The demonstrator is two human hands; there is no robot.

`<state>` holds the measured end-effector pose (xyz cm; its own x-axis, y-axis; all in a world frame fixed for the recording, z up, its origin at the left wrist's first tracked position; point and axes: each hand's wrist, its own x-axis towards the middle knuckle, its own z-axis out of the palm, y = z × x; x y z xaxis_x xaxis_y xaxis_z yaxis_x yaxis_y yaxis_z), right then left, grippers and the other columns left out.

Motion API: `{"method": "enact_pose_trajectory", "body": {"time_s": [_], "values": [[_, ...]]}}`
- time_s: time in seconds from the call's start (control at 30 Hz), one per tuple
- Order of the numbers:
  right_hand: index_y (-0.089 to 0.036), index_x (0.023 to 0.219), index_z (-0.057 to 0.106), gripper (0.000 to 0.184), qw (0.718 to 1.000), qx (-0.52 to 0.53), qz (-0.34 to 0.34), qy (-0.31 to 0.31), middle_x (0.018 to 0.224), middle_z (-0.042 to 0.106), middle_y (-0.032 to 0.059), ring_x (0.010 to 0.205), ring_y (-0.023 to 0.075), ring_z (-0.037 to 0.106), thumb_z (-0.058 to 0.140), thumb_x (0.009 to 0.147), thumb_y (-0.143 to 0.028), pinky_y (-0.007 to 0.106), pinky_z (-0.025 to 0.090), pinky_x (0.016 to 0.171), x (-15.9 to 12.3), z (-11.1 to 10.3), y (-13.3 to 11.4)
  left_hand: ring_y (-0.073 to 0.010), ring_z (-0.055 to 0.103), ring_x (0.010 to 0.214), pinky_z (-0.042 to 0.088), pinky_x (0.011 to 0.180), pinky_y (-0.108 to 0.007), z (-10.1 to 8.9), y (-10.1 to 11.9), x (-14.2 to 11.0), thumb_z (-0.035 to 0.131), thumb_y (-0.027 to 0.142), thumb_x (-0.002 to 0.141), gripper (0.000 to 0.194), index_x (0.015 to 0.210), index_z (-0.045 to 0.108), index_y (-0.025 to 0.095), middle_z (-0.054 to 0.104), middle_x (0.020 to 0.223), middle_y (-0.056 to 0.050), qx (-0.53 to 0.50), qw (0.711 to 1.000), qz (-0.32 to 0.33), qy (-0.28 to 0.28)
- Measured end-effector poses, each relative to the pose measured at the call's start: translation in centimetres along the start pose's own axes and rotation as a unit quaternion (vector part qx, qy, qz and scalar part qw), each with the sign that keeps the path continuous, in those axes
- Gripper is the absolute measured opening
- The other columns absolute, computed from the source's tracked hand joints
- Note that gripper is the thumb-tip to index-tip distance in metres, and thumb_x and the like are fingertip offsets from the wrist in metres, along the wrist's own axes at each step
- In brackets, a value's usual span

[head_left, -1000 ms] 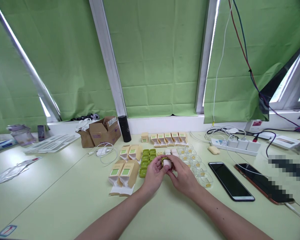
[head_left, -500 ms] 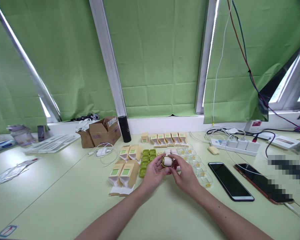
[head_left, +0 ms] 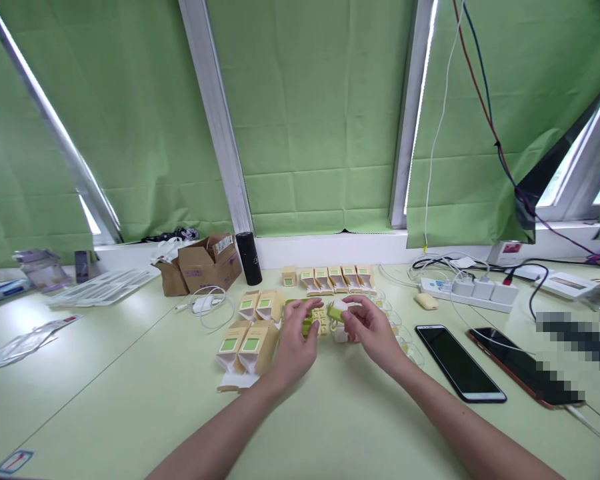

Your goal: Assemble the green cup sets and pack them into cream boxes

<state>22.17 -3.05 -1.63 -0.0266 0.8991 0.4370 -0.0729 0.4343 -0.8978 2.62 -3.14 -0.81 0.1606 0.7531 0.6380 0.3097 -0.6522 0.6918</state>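
My right hand [head_left: 376, 337] pinches a small green case [head_left: 335, 313] with a white block in it, tilted above the table. My left hand [head_left: 295, 347] is apart from it, fingers spread and holding nothing, over the small green trays [head_left: 306, 327], which it largely covers. Between the hands lie small cream-coloured pieces [head_left: 322, 323] in rows. White blocks [head_left: 341, 335] sit just below the held case. Several clear plastic cups [head_left: 411, 348] with yellowish spots stand beyond my right hand, partly hidden by it.
Open cream cartons [head_left: 259, 343] with green windows stand left of my hands, more cartons [head_left: 335, 279] along the back. A black cylinder [head_left: 249, 259] and cardboard box [head_left: 209, 263] are back left. Two phones [head_left: 460, 363] and a power strip [head_left: 473, 293] with cables lie right.
Both hands held the green case with the white block together. My left hand has let go and moved left over the trays; my right hand keeps the case, now turned and slightly further forward.
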Motion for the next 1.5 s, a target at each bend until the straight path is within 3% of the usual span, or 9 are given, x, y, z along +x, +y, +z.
{"method": "enact_pose_trajectory", "body": {"time_s": [0.17,0.4,0.57,0.7,0.87,1.03,1.3,1.5], "values": [[-0.02,0.107,0.065,0.053,0.997,0.037,0.067,0.002,0.057,0.062,-0.0043,0.046,0.0127,0.053,0.077,0.082,-0.065,0.025,0.043,0.047,1.7,-0.4,-1.3,-0.0306,0.042,0.131,0.042,0.113,-0.052,0.0,1.1,1.2,0.053,0.004,0.095,0.055,0.141,0.061,0.034,0.062,0.137,-0.008,0.136,0.985,0.099,-0.031],[-0.019,0.09,0.065,0.063,0.983,0.115,0.138,0.035,0.054,0.06,-0.0032,0.045,0.0122,0.053,0.082,0.068,-0.076,0.023,0.039,0.041,3.5,0.4,-1.2,-0.0328,0.04,0.133,0.045,0.113,-0.055,1.5,0.5,3.3,0.068,0.006,0.089,0.051,0.133,0.065,0.031,0.056,0.135,-0.009,0.169,0.98,0.107,-0.004],[-0.018,0.081,0.063,0.062,0.974,0.165,0.154,0.019,0.059,0.064,0.0003,0.046,0.0117,0.056,0.081,0.07,-0.077,0.022,0.038,0.041,3.5,0.6,0.2,-0.0296,0.048,0.131,0.043,0.115,-0.052,1.7,-1.3,3.3,0.076,0.01,0.085,0.049,0.129,0.067,0.03,0.058,0.132,-0.008,0.106,0.992,0.071,0.014],[-0.017,0.078,0.065,0.063,0.973,0.166,0.162,0.005,0.06,0.069,0.0045,0.045,0.0117,0.055,0.083,0.068,-0.076,0.022,0.037,0.041,3.1,0.3,0.7,-0.0282,0.056,0.129,0.045,0.112,-0.047,1.4,-1.9,2.9,0.078,0.014,0.082,0.044,0.123,0.071,0.028,0.059,0.132,-0.008,0.028,1.0,0.006,0.006],[-0.018,0.078,0.065,0.063,0.976,0.159,0.152,-0.009,0.058,0.068,0.0024,0.044,0.0106,0.051,0.084,0.065,-0.076,0.022,0.038,0.042,2.5,0.4,0.9,-0.025,0.066,0.112,0.052,0.099,-0.039,1.4,-1.6,3.0,0.076,0.02,0.083,0.041,0.123,0.074,0.023,0.069,0.127,-0.009,-0.067,0.995,-0.069,-0.012],[-0.019,0.077,0.063,0.06,0.979,0.151,0.137,-0.014,0.058,0.065,0.0002,0.042,0.0096,0.047,0.081,0.069,-0.077,0.022,0.033,0.041,2.1,0.7,1.1,-0.0252,0.068,0.109,0.054,0.098,-0.039,1.4,-1.7,3.0,0.081,0.029,0.081,0.046,0.125,0.073,0.021,0.072,0.128,-0.012,-0.13,0.984,-0.116,-0.02],[-0.019,0.083,0.067,0.057,0.986,0.123,0.107,-0.025,0.056,0.06,-0.0016,0.042,0.0097,0.044,0.076,0.074,-0.075,0.022,0.028,0.041,1.8,1.0,0.7,-0.0228,0.071,0.093,0.055,0.089,-0.035,1.1,-2.2,3.3,0.082,0.058,0.078,0.048,0.104,0.075,0.017,0.076,0.104,-0.01,-0.195,0.966,-0.158,-0.057],[-0.021,0.085,0.064,0.052,0.991,0.094,0.09,-0.02,0.057,0.062,-0.0025,0.043,0.0092,0.044,0.078,0.075,-0.07,0.023,0.03,0.043,1.4,1.3,0.4,-0.018,0.063,0.076,0.049,0.075,-0.029,0.7,-1.2,3.5,0.081,0.068,0.074,0.057,0.095,0.077,0.015,0.072,0.083,-0.005,-0.181,0.964,-0.189,-0.055]]}}
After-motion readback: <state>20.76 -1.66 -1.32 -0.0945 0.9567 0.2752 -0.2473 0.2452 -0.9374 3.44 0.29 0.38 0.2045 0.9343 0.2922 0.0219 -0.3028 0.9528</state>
